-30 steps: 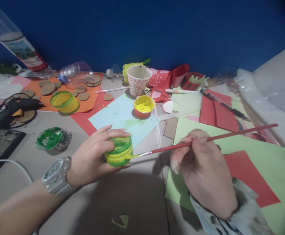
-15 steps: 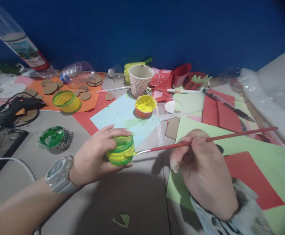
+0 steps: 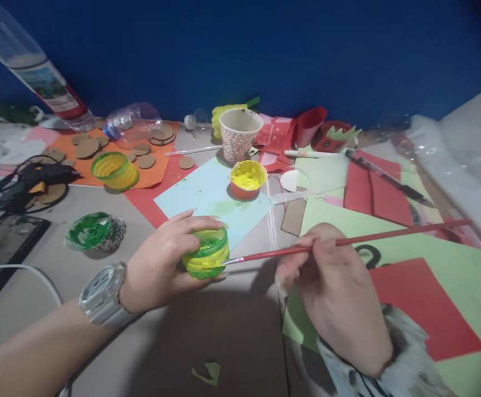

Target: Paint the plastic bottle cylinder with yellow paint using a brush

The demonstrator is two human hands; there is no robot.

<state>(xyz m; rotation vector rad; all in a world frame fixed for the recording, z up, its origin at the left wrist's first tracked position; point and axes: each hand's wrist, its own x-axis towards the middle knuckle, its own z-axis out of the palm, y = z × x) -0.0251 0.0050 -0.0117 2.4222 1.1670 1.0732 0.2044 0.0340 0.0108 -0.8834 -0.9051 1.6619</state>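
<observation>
My left hand (image 3: 163, 259) grips a small ribbed cup (image 3: 207, 252), painted green at its rim and base and yellow between, with the fingers on its top and the thumb below. A red paintbrush (image 3: 277, 252) is pinched in my right hand (image 3: 337, 292), its yellow-tipped bristles touching the cup's right side. Beyond the cup, a small red tub of yellow paint (image 3: 248, 179) sits on light blue paper (image 3: 207, 190). To the left stand a crumpled cup of green paint (image 3: 93, 231) and a second ribbed yellow ring with a green rim (image 3: 116, 171).
A patterned paper cup (image 3: 240, 135) stands behind the yellow paint. Cardboard discs (image 3: 87, 148) and a clear bottle (image 3: 135, 124) lie at the back left. A tall bottle (image 3: 48, 82) leans near black cables (image 3: 21, 182). Green paper (image 3: 467, 292) and red sheets lie right.
My right hand has moved slightly left with the brush, and the bristles have slid a little along the cup's side. My left hand still holds the cup.
</observation>
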